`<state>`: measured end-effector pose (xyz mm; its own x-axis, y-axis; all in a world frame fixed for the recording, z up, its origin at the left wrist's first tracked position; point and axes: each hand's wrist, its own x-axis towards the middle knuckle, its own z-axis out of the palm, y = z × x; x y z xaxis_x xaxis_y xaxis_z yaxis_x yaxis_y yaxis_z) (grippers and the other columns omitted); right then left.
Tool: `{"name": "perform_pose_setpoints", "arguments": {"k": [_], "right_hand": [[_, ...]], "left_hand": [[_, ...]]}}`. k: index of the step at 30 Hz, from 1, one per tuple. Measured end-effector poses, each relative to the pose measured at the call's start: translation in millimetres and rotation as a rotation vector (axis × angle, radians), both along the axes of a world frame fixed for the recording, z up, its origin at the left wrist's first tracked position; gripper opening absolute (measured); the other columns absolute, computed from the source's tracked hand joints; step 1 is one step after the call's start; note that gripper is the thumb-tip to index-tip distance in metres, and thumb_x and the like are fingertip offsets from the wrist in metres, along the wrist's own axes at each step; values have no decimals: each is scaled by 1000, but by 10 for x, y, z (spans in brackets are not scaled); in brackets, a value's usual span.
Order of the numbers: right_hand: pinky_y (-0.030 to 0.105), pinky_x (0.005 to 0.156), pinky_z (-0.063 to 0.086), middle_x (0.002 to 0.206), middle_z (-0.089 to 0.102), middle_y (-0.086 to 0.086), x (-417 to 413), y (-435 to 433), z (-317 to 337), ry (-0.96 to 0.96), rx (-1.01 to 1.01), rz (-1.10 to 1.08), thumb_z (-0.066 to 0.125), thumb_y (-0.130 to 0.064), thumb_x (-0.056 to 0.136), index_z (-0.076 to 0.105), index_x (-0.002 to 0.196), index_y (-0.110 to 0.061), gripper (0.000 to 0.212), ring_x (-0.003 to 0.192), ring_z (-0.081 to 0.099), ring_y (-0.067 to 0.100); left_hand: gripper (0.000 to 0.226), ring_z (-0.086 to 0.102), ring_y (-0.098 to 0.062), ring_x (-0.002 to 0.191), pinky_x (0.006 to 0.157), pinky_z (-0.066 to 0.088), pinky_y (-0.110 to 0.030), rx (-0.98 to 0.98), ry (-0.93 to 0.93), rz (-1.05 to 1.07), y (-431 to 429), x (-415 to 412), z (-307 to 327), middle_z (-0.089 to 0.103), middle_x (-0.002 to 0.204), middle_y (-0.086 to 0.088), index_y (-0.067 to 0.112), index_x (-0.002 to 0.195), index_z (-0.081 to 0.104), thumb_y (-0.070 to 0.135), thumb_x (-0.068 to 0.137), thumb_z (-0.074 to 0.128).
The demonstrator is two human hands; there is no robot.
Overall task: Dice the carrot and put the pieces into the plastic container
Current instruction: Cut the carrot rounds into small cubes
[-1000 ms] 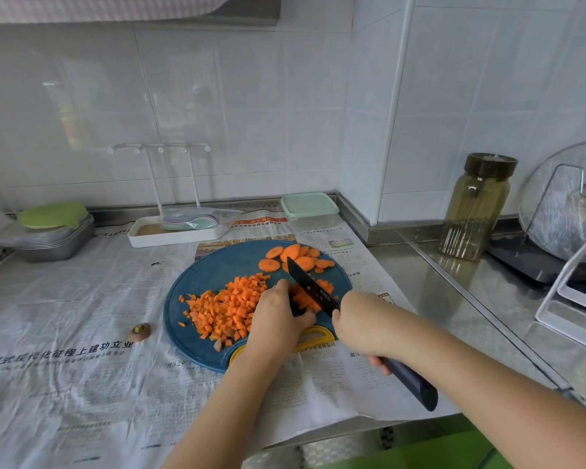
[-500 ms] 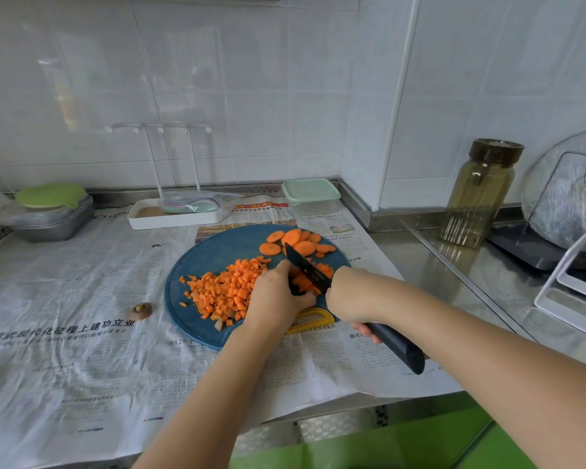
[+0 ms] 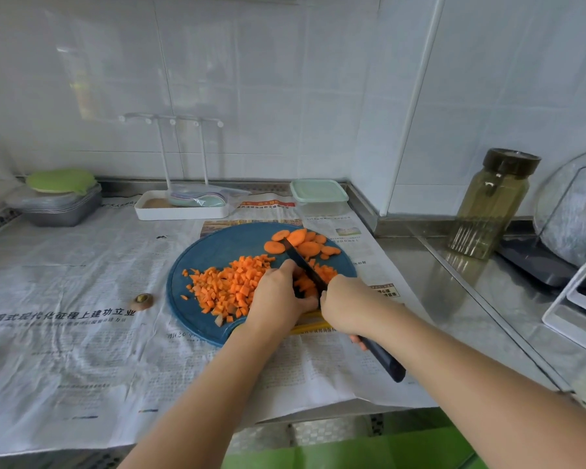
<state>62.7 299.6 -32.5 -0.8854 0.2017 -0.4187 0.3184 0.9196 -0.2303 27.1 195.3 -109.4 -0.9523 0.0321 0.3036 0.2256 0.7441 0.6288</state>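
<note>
The left hand (image 3: 278, 296) lay on the round blue plastic cutting board (image 3: 214, 252), its fingers curled down and the thumb drawn in, clamping a small cluster of partly cut carrot pieces (image 3: 304, 285) against the board. The right hand (image 3: 349, 306) was closed round the dark handle of a black-bladed kitchen knife (image 3: 303, 264). The blade lay just beside the left fingers with its tip pointing towards the far rim, and the handle's end projected behind the hand over the newspaper. Whether the edge touched the board could not be determined. A heap of orange diced carrot (image 3: 227, 286) occupied the middle of the board, left of the left hand. A group of round carrot slices (image 3: 307, 245) lay at the far right edge, around the knife tip. The square clear plastic container with a pale green lid (image 3: 318, 195) stood closed at the back of the worktop, beyond the board and apart from it, near the wall corner. Sheets of printed newspaper (image 3: 82, 316) covered the steel worktop (image 3: 454, 292) beneath the board. A brown carrot end stub (image 3: 142, 300) rested on the paper just left of the board. A tall tinted jar with a dark lid (image 3: 491, 204) stood well to the right.
</note>
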Motion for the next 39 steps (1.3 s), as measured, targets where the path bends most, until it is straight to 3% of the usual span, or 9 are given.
{"name": "perform_pose_setpoints", "arguments": {"k": [2,5,9,13,17,22,30,35,39], "right_hand": [[32,43,43,72,59,19,-46,1,-65,-84,20,-67,40,-29,101,56,108,10,43,51,54,27],[28,43,38,66,51,9,-73,127,-120,81,-110,60,36,-21,101,48,86,-2,27,49,47,19],[25,43,38,62,47,6,12,242,-45,122,-269,75,33,-19,102,37,68,-13,34,48,46,16],[33,48,43,56,49,13,15,264,85,-55,-305,20,30,-29,103,51,99,7,42,45,46,25],[29,45,41,52,48,10,55,295,257,16,-338,76,31,-32,103,49,95,1,38,41,44,23],[27,41,39,45,47,9,99,244,308,24,-300,77,30,-32,103,48,103,1,37,36,43,22],[22,38,39,50,50,11,189,208,131,55,-266,96,26,-31,104,45,112,4,41,30,44,18],[29,42,44,58,53,15,203,138,71,14,-210,66,23,-34,104,46,113,6,47,35,48,21],[30,43,44,58,50,10,233,124,131,-49,-214,28,24,-40,103,49,121,3,52,39,47,20]], "left_hand": [[46,55,-18,83,63,38,-19,11,10,2,-3,17,-6,60,97,-6,15,113,54,32,75,73],[44,56,-17,86,66,40,-19,35,26,10,5,46,-4,60,99,-6,14,114,55,29,76,72],[43,57,-15,87,72,47,-21,65,37,9,15,78,17,61,101,-4,14,115,55,28,77,72],[42,57,-15,91,77,50,-26,88,27,0,11,90,33,61,103,-3,15,113,55,27,76,72],[42,55,-15,97,81,49,-25,64,12,5,5,107,49,59,105,0,15,113,53,29,78,72],[61,51,-14,110,85,40,-15,79,-39,1,-3,130,111,56,118,-1,13,128,46,29,77,74],[52,49,-5,95,77,39,-14,145,-125,3,-83,149,188,59,120,1,11,127,49,21,81,71],[39,52,-6,87,68,41,-11,95,-107,-2,-88,169,204,62,109,1,12,117,57,20,81,71],[34,52,-6,87,73,41,-14,73,-90,6,-95,186,206,64,108,2,13,115,61,21,83,70]]}}
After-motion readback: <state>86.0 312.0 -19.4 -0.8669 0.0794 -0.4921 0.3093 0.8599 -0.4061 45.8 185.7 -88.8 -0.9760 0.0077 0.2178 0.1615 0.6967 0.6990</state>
